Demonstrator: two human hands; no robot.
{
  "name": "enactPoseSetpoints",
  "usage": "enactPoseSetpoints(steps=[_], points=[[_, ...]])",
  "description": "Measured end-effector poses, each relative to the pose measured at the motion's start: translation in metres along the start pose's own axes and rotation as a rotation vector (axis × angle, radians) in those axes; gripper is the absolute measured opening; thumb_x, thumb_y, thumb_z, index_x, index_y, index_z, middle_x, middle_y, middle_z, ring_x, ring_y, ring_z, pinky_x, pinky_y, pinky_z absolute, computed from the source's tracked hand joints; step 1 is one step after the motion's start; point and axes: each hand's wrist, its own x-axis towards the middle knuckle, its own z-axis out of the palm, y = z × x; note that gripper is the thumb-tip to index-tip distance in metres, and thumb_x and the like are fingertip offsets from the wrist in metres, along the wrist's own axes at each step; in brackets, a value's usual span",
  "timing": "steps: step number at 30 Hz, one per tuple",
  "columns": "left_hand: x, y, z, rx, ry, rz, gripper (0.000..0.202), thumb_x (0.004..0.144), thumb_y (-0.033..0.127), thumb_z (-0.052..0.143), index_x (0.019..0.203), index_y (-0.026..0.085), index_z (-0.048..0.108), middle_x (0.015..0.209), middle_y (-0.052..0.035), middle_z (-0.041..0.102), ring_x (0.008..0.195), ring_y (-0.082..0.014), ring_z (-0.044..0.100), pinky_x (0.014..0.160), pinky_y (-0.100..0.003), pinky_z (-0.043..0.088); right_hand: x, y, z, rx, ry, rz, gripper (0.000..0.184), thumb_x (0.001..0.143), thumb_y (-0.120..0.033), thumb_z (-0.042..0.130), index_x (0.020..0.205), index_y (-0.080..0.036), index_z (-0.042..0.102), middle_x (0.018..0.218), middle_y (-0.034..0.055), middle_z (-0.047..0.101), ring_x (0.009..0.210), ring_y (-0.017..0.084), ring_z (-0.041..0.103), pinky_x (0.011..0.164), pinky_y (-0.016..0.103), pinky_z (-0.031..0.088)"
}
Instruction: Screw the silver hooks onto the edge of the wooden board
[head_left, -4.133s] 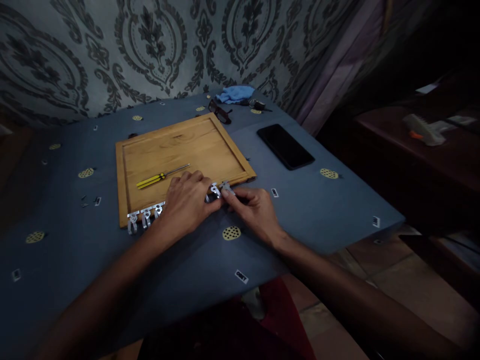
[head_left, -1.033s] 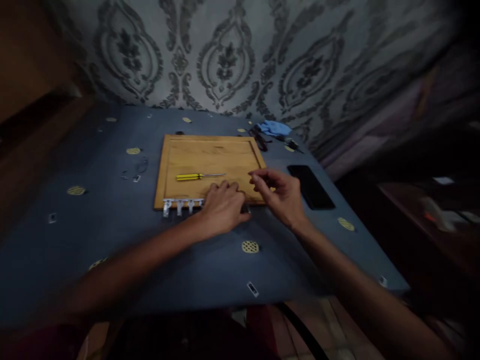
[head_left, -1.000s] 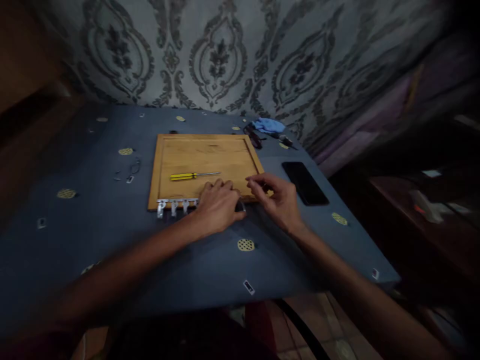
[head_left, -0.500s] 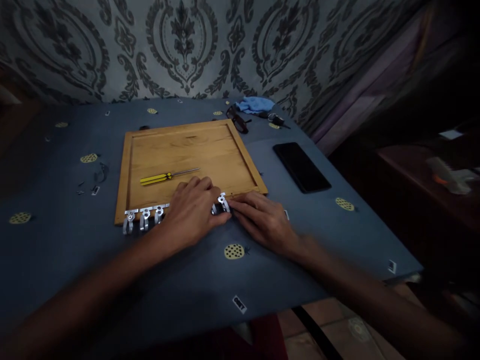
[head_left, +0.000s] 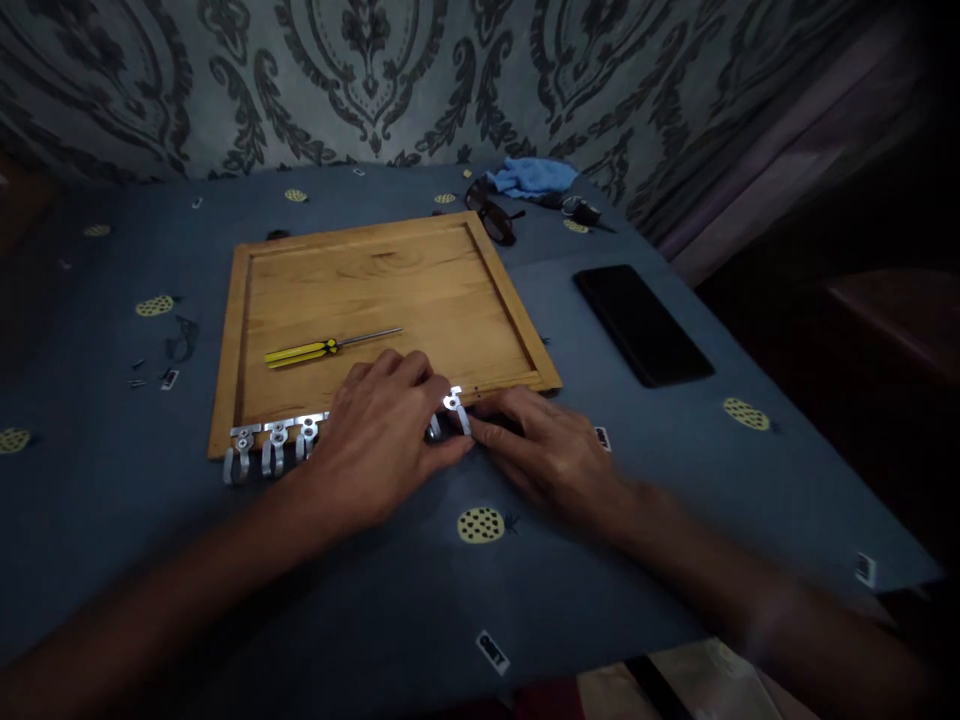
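A wooden board (head_left: 390, 280) with a raised rim lies on the blue table. A metal hook rail (head_left: 274, 443) runs along its near edge, with three hooks showing at the left. My left hand (head_left: 379, 435) lies over the middle of the rail, fingers curled down on it. My right hand (head_left: 544, 450) rests beside it, fingertips pinched at the rail's right end by a shiny hook (head_left: 453, 404). A yellow-handled screwdriver (head_left: 330, 346) lies on the board just beyond my left hand.
A black phone (head_left: 641, 322) lies right of the board. Dark glasses (head_left: 495, 215), a blue cloth (head_left: 531, 175) and keys (head_left: 581, 208) sit at the back. Small screws (head_left: 139, 372) lie at the left. The table edge drops off at the near right.
My right hand came down from above the board's corner to the rail's right end. The left hand stayed on the rail. The view swung and tilted closer.
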Motion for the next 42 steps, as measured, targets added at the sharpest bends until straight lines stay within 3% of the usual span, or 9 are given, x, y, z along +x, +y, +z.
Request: enactPoseSetpoints(steps=[9,15,17,21,27,32,42], points=[[0.000,-0.001,-0.001,-0.011,-0.002,0.004,0.027,0.092,0.042,0.072,0.109,0.021,0.072,0.111,-0.0055,0.067,0.110,-0.0321,0.059,0.093,-0.050,0.050,-0.001,-0.001,-0.001,0.020,-0.035,0.035,0.025,0.104,-0.017,0.046,0.111,-0.015,0.070,0.099,0.0117,0.072,0.089,0.021,0.068,0.070,0.032,0.060],[-0.001,-0.002,0.000,-0.037,0.014,0.013,0.027,0.092,0.041,0.072,0.112,0.023,0.072,0.110,-0.0047,0.067,0.109,-0.0307,0.060,0.091,-0.048,0.049,-0.001,-0.002,-0.003,0.060,-0.043,0.036,0.025,0.100,-0.012,0.051,0.113,-0.011,0.072,0.125,0.0179,0.072,0.105,0.025,0.070,0.080,0.036,0.063],[-0.001,-0.003,0.001,-0.036,0.016,0.015,0.027,0.092,0.041,0.071,0.112,0.022,0.072,0.110,-0.0052,0.067,0.109,-0.0307,0.060,0.091,-0.048,0.049,-0.001,-0.001,-0.003,0.067,-0.052,0.026,0.025,0.099,-0.011,0.052,0.114,-0.011,0.072,0.131,0.0165,0.072,0.101,0.024,0.071,0.080,0.037,0.063],[0.000,-0.002,0.000,-0.025,0.014,0.019,0.027,0.093,0.043,0.070,0.110,0.021,0.072,0.111,-0.0065,0.067,0.109,-0.0313,0.059,0.091,-0.047,0.049,-0.001,0.000,-0.002,0.031,-0.061,0.015,0.026,0.099,-0.012,0.052,0.113,-0.012,0.073,0.129,0.0134,0.075,0.086,0.021,0.068,0.073,0.037,0.062],[-0.001,-0.006,-0.011,-0.043,-0.051,0.021,0.036,0.089,0.047,0.075,0.111,0.019,0.068,0.112,-0.0059,0.068,0.111,-0.0298,0.061,0.095,-0.046,0.048,0.000,0.000,-0.003,0.001,-0.074,-0.008,0.026,0.100,-0.013,0.050,0.112,-0.013,0.073,0.131,0.0126,0.074,0.086,0.022,0.066,0.072,0.038,0.060],[-0.003,-0.015,-0.020,-0.073,-0.039,0.010,0.046,0.084,0.052,0.080,0.111,0.018,0.065,0.110,-0.0061,0.068,0.107,-0.0288,0.063,0.093,-0.043,0.050,-0.001,0.002,-0.003,-0.006,-0.074,-0.007,0.028,0.100,-0.012,0.049,0.115,-0.014,0.072,0.132,0.0112,0.073,0.092,0.023,0.066,0.077,0.038,0.060],[-0.002,-0.017,-0.009,-0.045,-0.028,0.039,0.046,0.084,0.056,0.078,0.108,0.019,0.066,0.110,-0.0061,0.068,0.112,-0.0303,0.061,0.096,-0.047,0.049,-0.002,0.003,-0.001,0.030,-0.080,-0.001,0.028,0.099,-0.013,0.052,0.119,-0.014,0.071,0.132,0.0124,0.073,0.096,0.024,0.068,0.079,0.039,0.062]])
